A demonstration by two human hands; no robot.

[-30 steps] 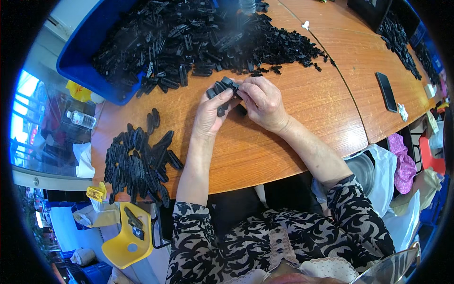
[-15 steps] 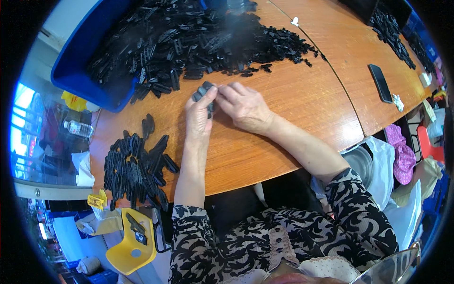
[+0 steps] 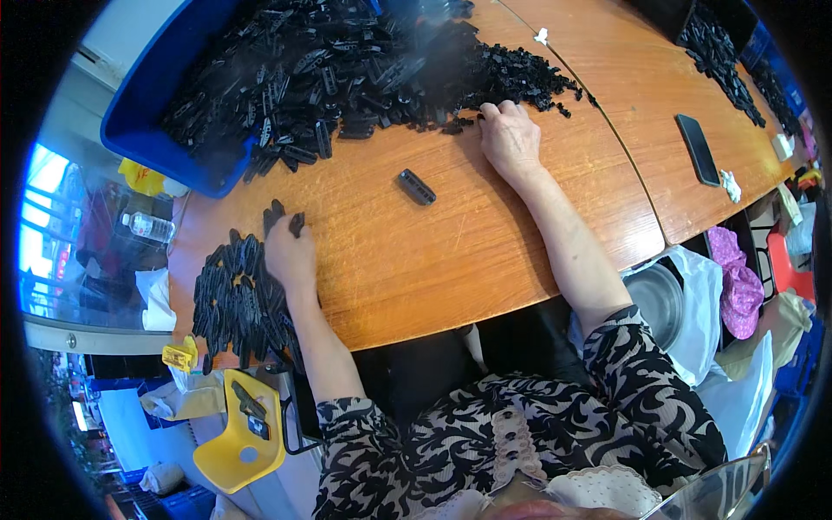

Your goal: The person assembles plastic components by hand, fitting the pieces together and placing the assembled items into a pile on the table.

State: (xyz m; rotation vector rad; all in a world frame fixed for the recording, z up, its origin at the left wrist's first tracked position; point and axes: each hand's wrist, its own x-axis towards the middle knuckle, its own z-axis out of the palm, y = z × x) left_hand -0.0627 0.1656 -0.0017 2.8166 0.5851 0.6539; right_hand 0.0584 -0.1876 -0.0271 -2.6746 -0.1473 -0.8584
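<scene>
- Left hand: fingers narrowly bent over a heap of ridged, elongated black pieces; dark pieces show at the fingertips, but I cannot tell whether they are gripped.
- Right hand: fingers bunched against small black parts; cannot tell what they hold.
- Between both hands' fingers: single oblong black piece, on open wood-grain tabletop.
- Beyond left fingers: smooth blue bin.

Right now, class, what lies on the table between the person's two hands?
In the head view, one black oblong part lies on the table between the left hand and right hand.
</scene>
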